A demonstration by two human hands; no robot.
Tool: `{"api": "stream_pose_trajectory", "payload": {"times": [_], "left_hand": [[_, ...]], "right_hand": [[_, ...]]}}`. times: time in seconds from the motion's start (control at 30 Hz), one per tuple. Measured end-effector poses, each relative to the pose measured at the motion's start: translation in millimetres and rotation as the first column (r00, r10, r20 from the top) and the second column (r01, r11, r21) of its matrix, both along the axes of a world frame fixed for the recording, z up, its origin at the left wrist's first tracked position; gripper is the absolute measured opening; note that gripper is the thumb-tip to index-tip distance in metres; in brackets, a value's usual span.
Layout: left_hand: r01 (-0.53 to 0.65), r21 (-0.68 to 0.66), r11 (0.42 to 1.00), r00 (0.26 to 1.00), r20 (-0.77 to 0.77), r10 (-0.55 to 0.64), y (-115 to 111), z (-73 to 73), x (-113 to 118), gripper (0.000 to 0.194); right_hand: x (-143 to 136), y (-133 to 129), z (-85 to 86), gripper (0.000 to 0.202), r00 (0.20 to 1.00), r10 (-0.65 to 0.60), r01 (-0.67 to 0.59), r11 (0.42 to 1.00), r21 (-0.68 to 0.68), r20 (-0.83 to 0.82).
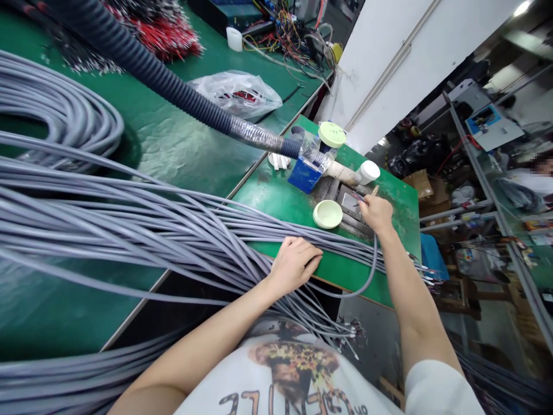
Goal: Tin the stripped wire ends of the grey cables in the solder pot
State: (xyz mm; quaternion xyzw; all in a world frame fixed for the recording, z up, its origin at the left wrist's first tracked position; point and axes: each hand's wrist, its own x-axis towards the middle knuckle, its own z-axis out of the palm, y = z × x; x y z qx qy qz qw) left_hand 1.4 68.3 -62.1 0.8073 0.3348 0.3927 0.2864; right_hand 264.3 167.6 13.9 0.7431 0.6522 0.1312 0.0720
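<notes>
My right hand [377, 213] is closed around the end of a grey cable [372, 271], whose thin wires point left over a small metal-topped tray [352, 202]. From that hand the cable loops down and back towards my left hand [296, 262]. My left hand lies with curled fingers on a thick bundle of grey cables [242, 242], at the edge of the green bench; its fingertips are partly hidden. A pale-green round dish [327, 214] stands just left of the metal tray. Behind the tray is a white round container [368, 172].
A ribbed black hose [173, 86] runs across to a blue box [305, 174] with a taped pipe. Coiled cable [64, 109] lies at left, a plastic bag [239, 92] farther back. A green-lidded jar [332, 135] stands by the white panel. Stripped cable ends [352, 331] hang below the bench.
</notes>
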Motion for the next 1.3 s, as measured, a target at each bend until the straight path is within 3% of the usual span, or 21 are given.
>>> {"api": "stream_pose_trajectory", "payload": {"times": [0.33, 0.5, 0.6, 0.7, 0.8, 0.87, 1.1, 1.3], "left_hand": [[-0.005, 0.024, 1.000, 1.000, -0.014, 0.005, 0, -1.1, 1, 0.015], [-0.005, 0.029, 1.000, 1.000, -0.017, 0.005, -1, -1.6, 1, 0.015], [-0.002, 0.026, 1.000, 1.000, -0.020, 0.003, -1, -2.0, 1, 0.015], [0.000, 0.021, 1.000, 1.000, -0.030, 0.000, -1, -2.6, 1, 0.016], [-0.004, 0.026, 1.000, 0.999, -0.036, 0.005, -1, -3.4, 1, 0.017], [-0.003, 0.030, 1.000, 0.999, -0.039, 0.004, -1, -3.7, 2, 0.017], [0.005, 0.033, 0.999, 0.998, -0.068, -0.003, -2, -3.7, 1, 0.019], [0.006, 0.035, 0.999, 0.997, -0.082, -0.003, -2, -3.3, 0, 0.020]], "right_hand": [[-2, 6, -15.7, 0.032, 0.997, -0.050, 0.054, 0.996, -0.076, 0.050], [-1, 4, -10.1, 0.030, 0.999, -0.034, 0.035, 0.999, -0.037, 0.004], [-3, -2, 5.8, 0.029, 0.984, 0.057, -0.046, 0.997, 0.064, -0.169], [-15, -9, 24.4, 0.030, 0.882, 0.189, -0.139, 0.980, 0.143, -0.433], [-33, -11, 34.2, 0.034, 0.768, 0.245, -0.224, 0.968, 0.110, -0.591], [-44, -10, 33.6, 0.034, 0.746, 0.252, -0.274, 0.960, 0.060, -0.616], [-65, -4, 14.9, 0.030, 0.856, 0.200, -0.287, 0.951, -0.115, -0.476], [-71, -5, 6.8, 0.025, 0.930, 0.190, -0.252, 0.952, -0.171, -0.313]]}}
